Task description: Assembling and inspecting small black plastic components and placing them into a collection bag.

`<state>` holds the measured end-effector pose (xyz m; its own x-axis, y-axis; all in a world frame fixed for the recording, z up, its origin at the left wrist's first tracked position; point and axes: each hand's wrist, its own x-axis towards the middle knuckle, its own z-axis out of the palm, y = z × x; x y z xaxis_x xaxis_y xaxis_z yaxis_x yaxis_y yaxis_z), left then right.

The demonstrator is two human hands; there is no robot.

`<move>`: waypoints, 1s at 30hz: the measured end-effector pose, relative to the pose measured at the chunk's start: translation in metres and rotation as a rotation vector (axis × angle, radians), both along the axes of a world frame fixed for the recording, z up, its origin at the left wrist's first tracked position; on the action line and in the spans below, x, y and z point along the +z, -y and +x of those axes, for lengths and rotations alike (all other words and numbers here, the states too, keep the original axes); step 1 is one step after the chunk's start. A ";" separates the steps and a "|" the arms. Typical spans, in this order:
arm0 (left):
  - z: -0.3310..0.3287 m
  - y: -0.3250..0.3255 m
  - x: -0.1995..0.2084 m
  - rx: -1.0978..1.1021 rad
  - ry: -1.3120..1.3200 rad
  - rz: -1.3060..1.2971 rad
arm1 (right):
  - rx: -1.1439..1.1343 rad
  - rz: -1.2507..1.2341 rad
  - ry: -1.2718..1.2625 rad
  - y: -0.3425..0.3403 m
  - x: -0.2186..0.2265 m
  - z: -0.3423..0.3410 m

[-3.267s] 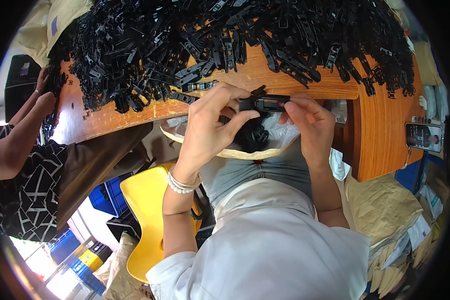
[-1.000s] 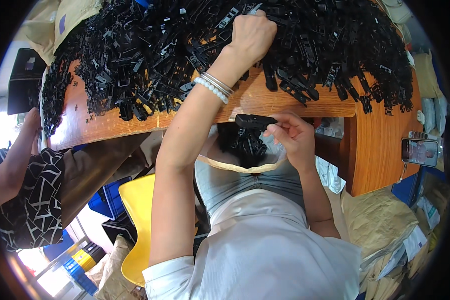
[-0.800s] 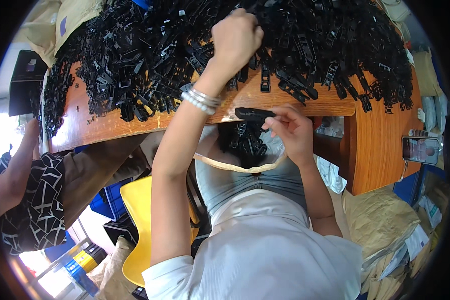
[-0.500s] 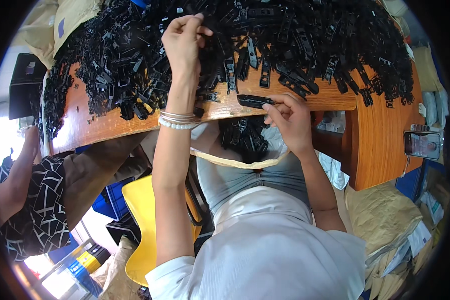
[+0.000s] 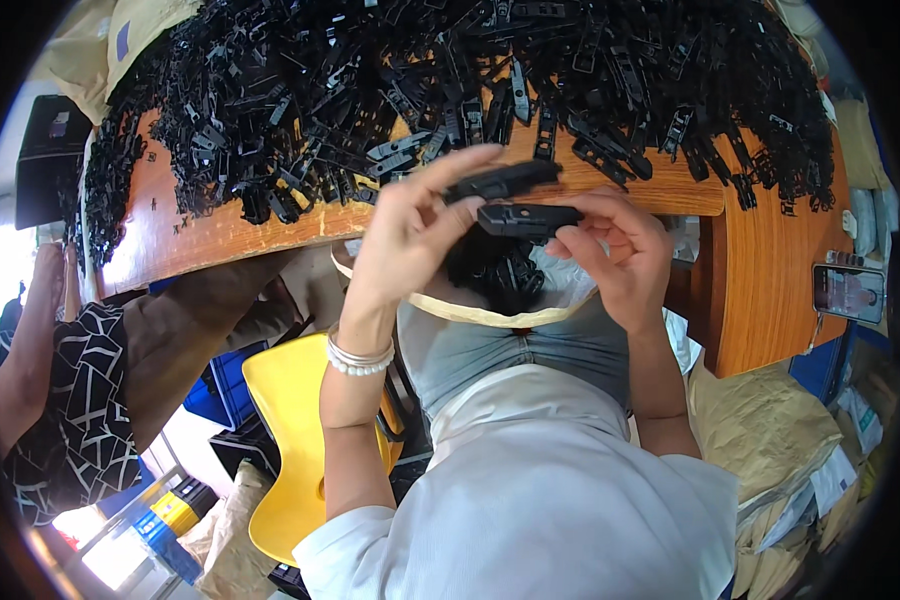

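My left hand [image 5: 410, 225] grips a long black plastic part [image 5: 505, 181], slightly blurred by motion, above the table's front edge. Just below it, my right hand [image 5: 620, 255] pinches the right end of a second black plastic part [image 5: 532, 219]. The left thumb tip reaches the left end of that second part. Under both hands, an open bag with a pale rim [image 5: 490, 317] rests at my lap, with several black parts [image 5: 505, 275] inside. A large heap of similar black parts [image 5: 370, 90] covers the wooden table [image 5: 240, 230] beyond.
A phone [image 5: 849, 293] hangs at the table's right side. Brown sacks [image 5: 760, 430] lie at the lower right. A yellow chair [image 5: 285, 420] stands to my left. Farther left, a person in a patterned top [image 5: 80, 410] sits by the table, next to a black box [image 5: 50, 160].
My left hand has come back from the heap toward me, now with a black part in it. The right hand, still holding its part, has shifted slightly right and nearer.
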<state>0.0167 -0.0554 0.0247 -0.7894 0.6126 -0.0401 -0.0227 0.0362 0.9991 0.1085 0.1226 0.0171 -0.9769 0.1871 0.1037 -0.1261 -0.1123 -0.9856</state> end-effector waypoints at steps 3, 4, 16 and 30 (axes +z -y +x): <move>0.008 0.004 0.009 -0.102 -0.276 -0.199 | -0.025 0.166 -0.048 0.002 0.003 0.001; 0.010 0.003 0.011 -0.104 -0.277 -0.197 | -0.061 0.203 -0.062 0.002 0.002 0.003; 0.033 -0.008 0.005 -0.017 -0.392 -0.154 | -0.054 0.593 -0.218 0.004 0.012 0.000; 0.004 0.014 0.004 -0.021 -0.427 -0.097 | 0.143 0.378 0.043 -0.003 0.000 0.011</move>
<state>0.0204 -0.0697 0.0288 -0.7350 0.6382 0.2291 0.3936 0.1264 0.9105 0.1198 0.1252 0.0172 -0.9953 0.0052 0.0971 -0.0929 0.2454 -0.9650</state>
